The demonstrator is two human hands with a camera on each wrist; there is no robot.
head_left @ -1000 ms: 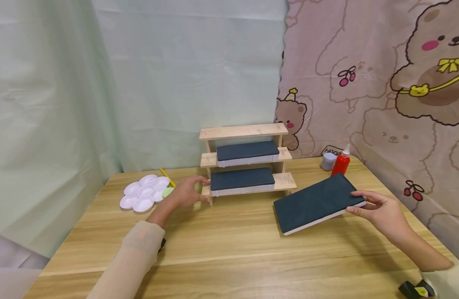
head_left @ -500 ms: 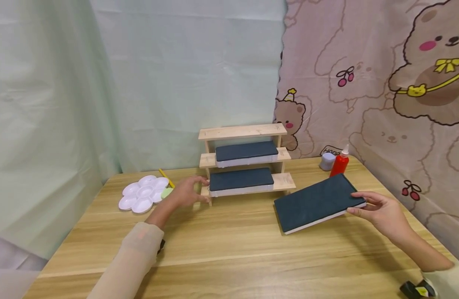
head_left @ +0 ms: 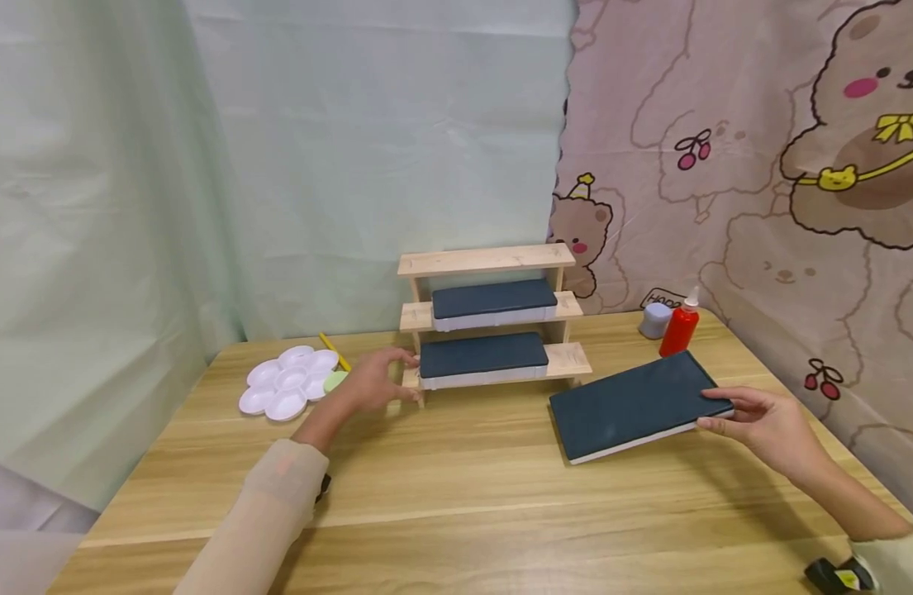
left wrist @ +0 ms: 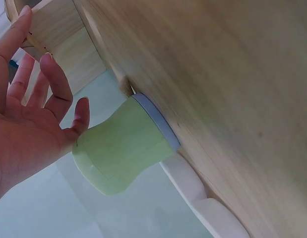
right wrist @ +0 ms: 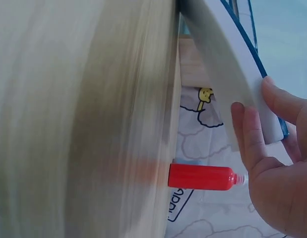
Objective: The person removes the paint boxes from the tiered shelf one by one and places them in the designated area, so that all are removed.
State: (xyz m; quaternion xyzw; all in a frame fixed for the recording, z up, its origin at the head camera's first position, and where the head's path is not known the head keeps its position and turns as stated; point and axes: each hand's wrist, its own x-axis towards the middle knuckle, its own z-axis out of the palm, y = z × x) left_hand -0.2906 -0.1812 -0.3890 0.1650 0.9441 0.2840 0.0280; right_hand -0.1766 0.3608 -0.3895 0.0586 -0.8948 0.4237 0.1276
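Note:
My right hand (head_left: 768, 430) pinches the right end of a flat slab (head_left: 634, 405) with a dark blue-green top and white underside. Whether it is a book or a box I cannot tell. It tilts above the table, its right end raised; the thumb lies on one face, fingers on the other. My left hand (head_left: 370, 380) is at the left end of a small wooden tiered shelf (head_left: 568, 361), fingers loosely bent and holding nothing. Two similar dark-topped pieces lie on the shelf, one on the lower tier (head_left: 482, 357) and one on the middle tier (head_left: 493, 300).
A white flower-shaped palette (head_left: 266, 401), a yellow stick (head_left: 334, 351) and a light green cup-like object (left wrist: 121, 144) are beside my left hand. Behind the held slab stand a red bottle (head_left: 679, 330) and a small bluish-grey container (head_left: 654, 321). Curtains rise behind the table.
The held slab and my right hand have shifted slightly to the right, and the slab's far edge sits a little lower. My left hand stays at the shelf's end.

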